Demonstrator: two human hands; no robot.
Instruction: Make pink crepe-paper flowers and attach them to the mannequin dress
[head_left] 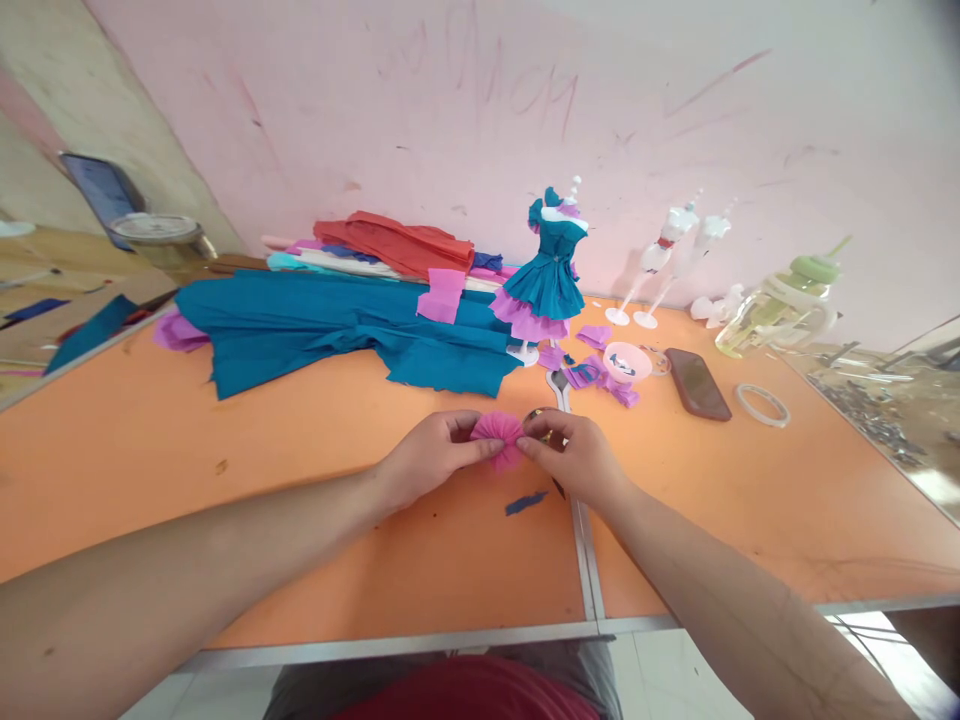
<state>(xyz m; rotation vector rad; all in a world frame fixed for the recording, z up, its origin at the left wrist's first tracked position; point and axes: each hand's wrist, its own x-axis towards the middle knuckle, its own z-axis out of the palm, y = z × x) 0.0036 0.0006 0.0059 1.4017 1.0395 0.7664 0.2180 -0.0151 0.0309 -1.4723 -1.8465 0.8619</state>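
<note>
Between my two hands is a round, pleated pink crepe-paper rosette (498,430), held just above the orange table. My left hand (433,452) pinches its left side, with the thumb across the front near the centre. From the right, my right hand (574,450) grips it between thumb and fingertips. Partly hidden behind the right fingers is a pair of scissors (557,385). A small dark blue scrap (526,503) lies on the table just below the hands. Beyond them stands a small dress form wearing a teal and pink paper dress (553,270).
Teal crepe paper (337,320) spreads over the back left, with folded red paper (397,245) behind it. Two bare dress forms (673,225) stand by the wall. To the right are a pink bowl (628,362), a phone (697,384), a tape ring (763,405) and a green-lidded bottle (784,305).
</note>
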